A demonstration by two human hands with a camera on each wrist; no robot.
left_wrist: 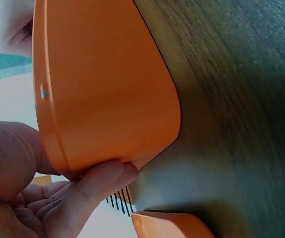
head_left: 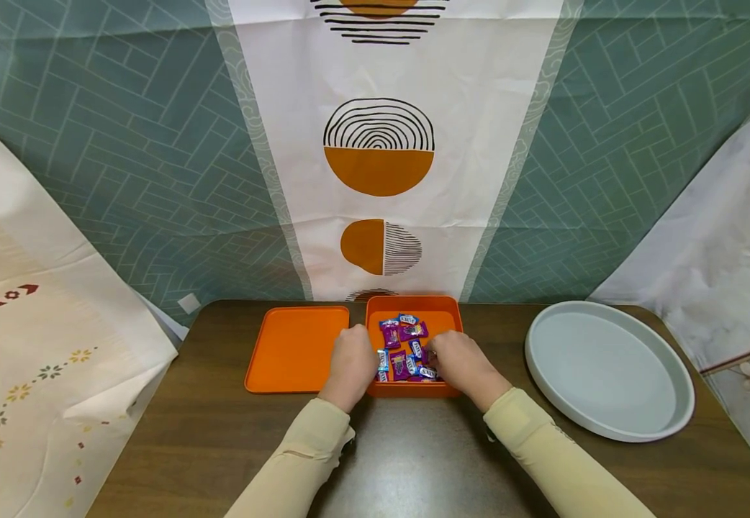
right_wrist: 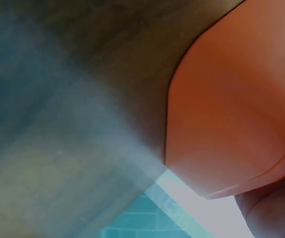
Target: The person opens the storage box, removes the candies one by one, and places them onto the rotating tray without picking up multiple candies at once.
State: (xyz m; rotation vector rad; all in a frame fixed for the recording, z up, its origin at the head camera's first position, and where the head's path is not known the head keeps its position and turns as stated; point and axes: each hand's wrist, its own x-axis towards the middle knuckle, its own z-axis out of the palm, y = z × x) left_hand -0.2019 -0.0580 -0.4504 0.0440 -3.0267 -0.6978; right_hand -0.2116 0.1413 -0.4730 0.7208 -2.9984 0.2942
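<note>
An orange box (head_left: 414, 389) stands near the table's far edge, with several small wrapped sweets (head_left: 391, 337) in purple and blue wrappers inside. My left hand (head_left: 353, 360) grips the box at its near left corner. In the left wrist view, the fingers (left_wrist: 100, 178) press the outside of the wall while the rest of the hand comes over the rim. Over the right rim, my right hand (head_left: 462, 360) reaches in with bent fingers beside a purple sweet; I cannot tell whether it pinches one. The box wall hides most of this hand in the right wrist view.
A shallow orange tray or lid (head_left: 297, 350) lies left of the box. To the right sits a large round pale grey tray (head_left: 608, 370) with a raised rim. The brown table (head_left: 407, 460) ends at a patterned cloth (head_left: 378, 252) hanging behind it.
</note>
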